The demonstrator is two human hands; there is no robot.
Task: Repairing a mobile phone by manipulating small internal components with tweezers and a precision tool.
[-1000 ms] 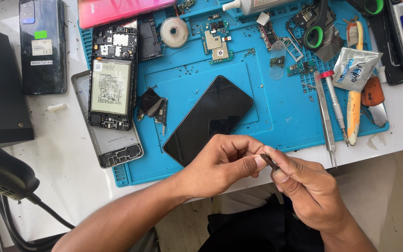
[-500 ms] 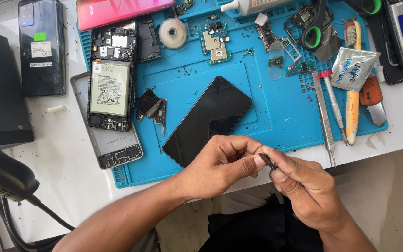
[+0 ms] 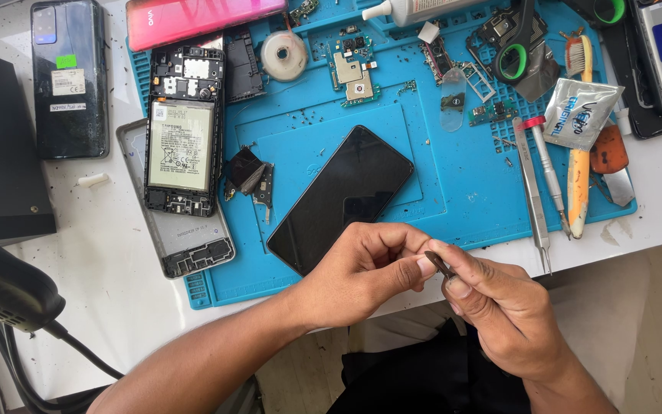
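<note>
Small part (image 3: pixel 440 264): a thin, dark, flat sliver — pinched between both hands just off the near edge of the blue mat (image 3: pixel 453 184); its detail is too small to tell.
Left hand (image 3: pixel 362 272): fingers curled, thumb and forefinger pressed on the sliver's end.
Right hand (image 3: pixel 499 307): thumb and fingers pinching the same sliver from the other side.
Black phone (image 3: pixel 340 198): screen up — lying slantwise on the mat, just beyond the hands.
Tweezers (image 3: pixel 532 192): on the mat's right edge, beside a red-capped screwdriver (image 3: pixel 547 170).
Opened phone (image 3: pixel 181 142): battery showing, over the mat's left edge.
Scissors (image 3: pixel 516 42): green-handled, at the mat's far side.
</note>
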